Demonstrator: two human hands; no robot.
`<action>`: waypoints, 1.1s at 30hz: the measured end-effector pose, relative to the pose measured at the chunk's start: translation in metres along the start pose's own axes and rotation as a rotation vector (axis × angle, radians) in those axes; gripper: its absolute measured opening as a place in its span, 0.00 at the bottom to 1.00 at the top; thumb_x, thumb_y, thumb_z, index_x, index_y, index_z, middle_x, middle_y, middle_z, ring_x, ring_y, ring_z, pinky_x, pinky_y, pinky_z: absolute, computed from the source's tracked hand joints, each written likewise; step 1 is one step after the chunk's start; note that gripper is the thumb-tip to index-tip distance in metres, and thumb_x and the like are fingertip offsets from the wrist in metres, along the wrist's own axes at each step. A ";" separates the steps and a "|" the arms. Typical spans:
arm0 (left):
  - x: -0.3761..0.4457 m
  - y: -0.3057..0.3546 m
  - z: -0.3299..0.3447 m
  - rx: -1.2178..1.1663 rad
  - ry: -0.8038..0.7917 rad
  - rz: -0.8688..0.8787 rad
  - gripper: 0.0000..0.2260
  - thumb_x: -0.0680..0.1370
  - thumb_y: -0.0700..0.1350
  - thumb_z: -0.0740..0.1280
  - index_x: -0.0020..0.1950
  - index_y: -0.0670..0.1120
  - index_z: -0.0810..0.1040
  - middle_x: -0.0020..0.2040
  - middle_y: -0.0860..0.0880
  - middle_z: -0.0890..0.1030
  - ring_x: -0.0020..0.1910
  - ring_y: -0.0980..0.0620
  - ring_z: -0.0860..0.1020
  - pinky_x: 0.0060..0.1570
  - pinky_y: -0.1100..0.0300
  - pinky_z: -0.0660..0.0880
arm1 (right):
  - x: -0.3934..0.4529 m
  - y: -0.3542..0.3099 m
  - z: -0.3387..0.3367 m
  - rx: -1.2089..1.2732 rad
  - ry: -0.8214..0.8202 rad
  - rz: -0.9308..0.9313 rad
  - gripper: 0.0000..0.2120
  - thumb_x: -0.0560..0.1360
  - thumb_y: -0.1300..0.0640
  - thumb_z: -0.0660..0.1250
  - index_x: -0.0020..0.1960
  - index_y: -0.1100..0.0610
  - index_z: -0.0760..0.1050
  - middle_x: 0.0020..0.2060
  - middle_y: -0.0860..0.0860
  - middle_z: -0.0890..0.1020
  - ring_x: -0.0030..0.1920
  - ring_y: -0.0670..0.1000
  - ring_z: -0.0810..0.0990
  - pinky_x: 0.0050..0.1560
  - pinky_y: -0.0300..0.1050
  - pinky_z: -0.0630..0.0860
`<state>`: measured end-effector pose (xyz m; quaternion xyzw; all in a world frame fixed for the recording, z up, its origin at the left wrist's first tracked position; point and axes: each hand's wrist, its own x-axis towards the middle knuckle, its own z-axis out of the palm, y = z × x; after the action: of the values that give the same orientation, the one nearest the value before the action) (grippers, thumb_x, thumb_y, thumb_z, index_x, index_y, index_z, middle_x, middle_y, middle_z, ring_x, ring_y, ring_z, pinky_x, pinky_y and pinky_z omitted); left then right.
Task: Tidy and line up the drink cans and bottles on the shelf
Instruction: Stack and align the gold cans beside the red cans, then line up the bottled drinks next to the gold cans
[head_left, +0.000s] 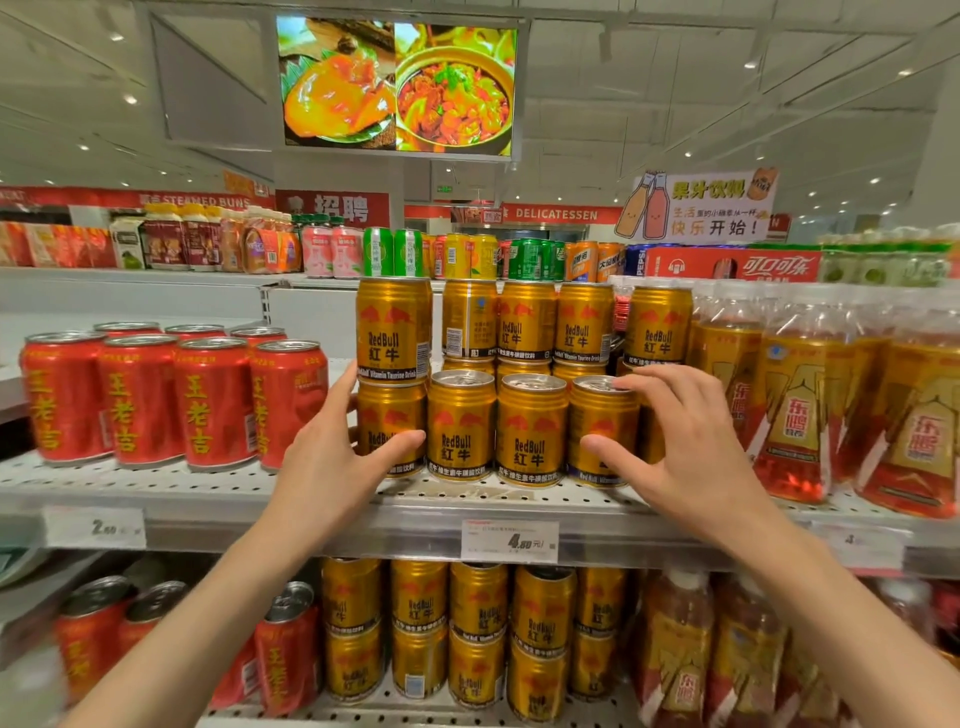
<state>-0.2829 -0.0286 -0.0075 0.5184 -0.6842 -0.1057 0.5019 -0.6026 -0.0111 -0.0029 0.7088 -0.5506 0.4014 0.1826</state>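
Hands gripping end cans, left hand (332, 462), right hand (685, 457), four front gold cans (531, 431) on shelf (208, 493)

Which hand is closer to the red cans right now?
Left. The left hand grips the leftmost gold can stack, right beside the red cans. The right hand is on the rightmost front gold can, farther away.
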 end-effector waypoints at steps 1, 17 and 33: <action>0.000 0.000 0.001 0.003 0.010 0.000 0.40 0.71 0.60 0.74 0.79 0.60 0.57 0.70 0.54 0.76 0.67 0.50 0.77 0.66 0.45 0.73 | 0.001 0.000 0.001 0.003 0.001 0.001 0.34 0.71 0.29 0.62 0.68 0.50 0.74 0.65 0.49 0.74 0.70 0.53 0.66 0.67 0.63 0.71; -0.034 0.005 0.005 -0.088 0.103 0.081 0.32 0.78 0.53 0.70 0.78 0.60 0.58 0.68 0.62 0.67 0.62 0.67 0.70 0.63 0.64 0.68 | -0.025 -0.018 -0.011 0.152 0.025 0.121 0.30 0.76 0.42 0.68 0.75 0.49 0.69 0.81 0.48 0.59 0.82 0.47 0.49 0.78 0.51 0.50; -0.151 -0.035 0.054 -0.478 -0.132 -0.088 0.18 0.75 0.48 0.70 0.65 0.56 0.75 0.52 0.55 0.83 0.49 0.52 0.82 0.49 0.66 0.77 | -0.187 -0.046 0.006 0.658 -0.135 0.749 0.07 0.77 0.54 0.71 0.54 0.47 0.81 0.44 0.45 0.85 0.45 0.49 0.84 0.43 0.34 0.79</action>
<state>-0.3110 0.0587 -0.1432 0.4062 -0.6476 -0.3200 0.5596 -0.5711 0.1186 -0.1425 0.5069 -0.6221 0.5449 -0.2432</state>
